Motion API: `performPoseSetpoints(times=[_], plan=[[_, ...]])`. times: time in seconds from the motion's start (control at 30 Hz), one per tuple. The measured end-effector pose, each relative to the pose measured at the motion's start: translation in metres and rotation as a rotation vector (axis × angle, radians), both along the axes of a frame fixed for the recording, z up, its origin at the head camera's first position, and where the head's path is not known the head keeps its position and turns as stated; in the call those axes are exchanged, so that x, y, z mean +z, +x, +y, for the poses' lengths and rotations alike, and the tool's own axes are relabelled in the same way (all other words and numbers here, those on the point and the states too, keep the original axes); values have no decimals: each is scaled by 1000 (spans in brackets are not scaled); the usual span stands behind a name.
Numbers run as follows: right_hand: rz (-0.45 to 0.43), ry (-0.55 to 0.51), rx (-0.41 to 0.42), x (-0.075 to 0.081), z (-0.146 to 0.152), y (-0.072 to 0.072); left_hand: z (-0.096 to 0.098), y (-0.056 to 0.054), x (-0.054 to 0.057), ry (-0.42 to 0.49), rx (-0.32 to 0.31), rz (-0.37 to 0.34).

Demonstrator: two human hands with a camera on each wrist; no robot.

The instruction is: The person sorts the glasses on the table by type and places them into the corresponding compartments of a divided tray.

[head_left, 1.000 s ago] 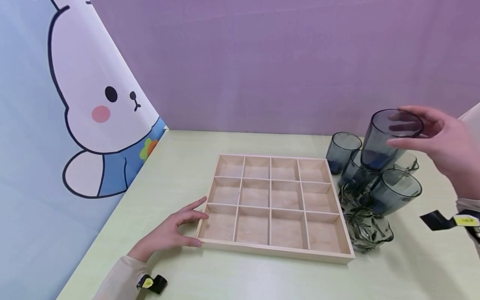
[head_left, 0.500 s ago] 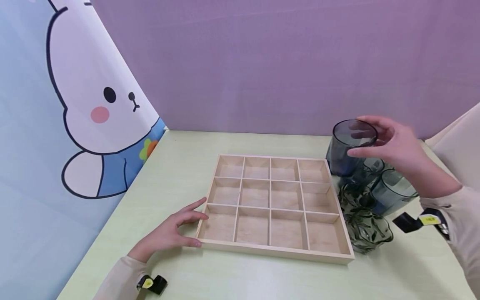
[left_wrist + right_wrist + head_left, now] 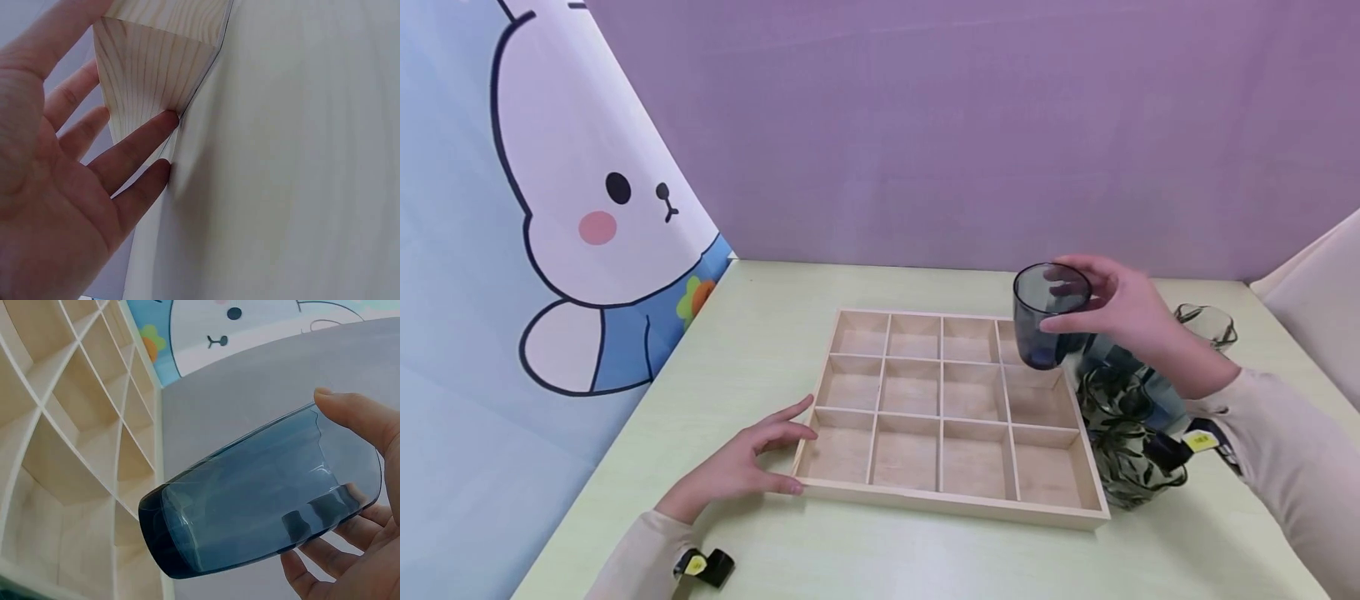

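My right hand (image 3: 1131, 312) grips a blue-grey drinking glass (image 3: 1047, 321) near its rim, thumb on one side and fingers on the other. In the head view the glass overlaps the back right compartments of a divided wooden tray (image 3: 951, 498). The right wrist view shows the glass (image 3: 250, 494) close up, its thick base toward the tray (image 3: 47, 403). My left hand (image 3: 741, 462) rests at the tray's front left corner with fingers spread. In the left wrist view, straight fingers (image 3: 140, 147) touch the tray's wooden side (image 3: 150, 69).
Right of the tray stand several glasses, partly hidden by my right arm: a wavy-rimmed glass (image 3: 1135, 475), a dark patterned glass (image 3: 1116, 396) and a clear one (image 3: 1210, 321) behind. A purple backdrop (image 3: 925, 133) rises behind the table (image 3: 760, 308).
My right hand has carried the glass left and down, from above the other glasses to over the tray's back right part. My left hand has stayed in place.
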State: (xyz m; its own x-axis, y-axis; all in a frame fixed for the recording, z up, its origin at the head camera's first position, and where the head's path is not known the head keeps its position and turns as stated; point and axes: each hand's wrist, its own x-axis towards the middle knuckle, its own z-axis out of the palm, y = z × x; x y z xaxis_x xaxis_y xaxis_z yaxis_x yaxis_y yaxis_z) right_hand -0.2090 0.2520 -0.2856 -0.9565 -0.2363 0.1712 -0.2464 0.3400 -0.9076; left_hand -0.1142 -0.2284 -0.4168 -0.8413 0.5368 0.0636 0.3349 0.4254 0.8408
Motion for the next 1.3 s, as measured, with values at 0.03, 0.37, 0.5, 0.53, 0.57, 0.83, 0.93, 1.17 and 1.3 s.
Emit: performPoseSetpoints(times=[0.03,0.37,0.5,0.53,0.57,0.83,0.93,1.17,1.3], plan=[[-7,5,3,-1,-3,-1,0,0,-1,5,-5,4],[-9,78,53,-12,-21,-5,1,-4,-2,27,-15,-12],[-10,79,80,-17,-25,-9,2,-5,-2,24,-12,-23],[-17,80,79,-17,-27,-9,3,-5,-2,24,-10,-27],[-25,78,83,-18,-28,-10,3,-5,-2,22,-6,-29],[-44,48,100,-24,-41,-17,5,-5,-4,16,3,-43],[-52,31,104,-26,-48,-20,5,-4,-3,15,7,-55],[-68,6,103,-28,-66,-25,5,-4,-2,15,3,-49],[-74,-41,120,-29,-77,-28,4,-4,-2,24,6,-46]])
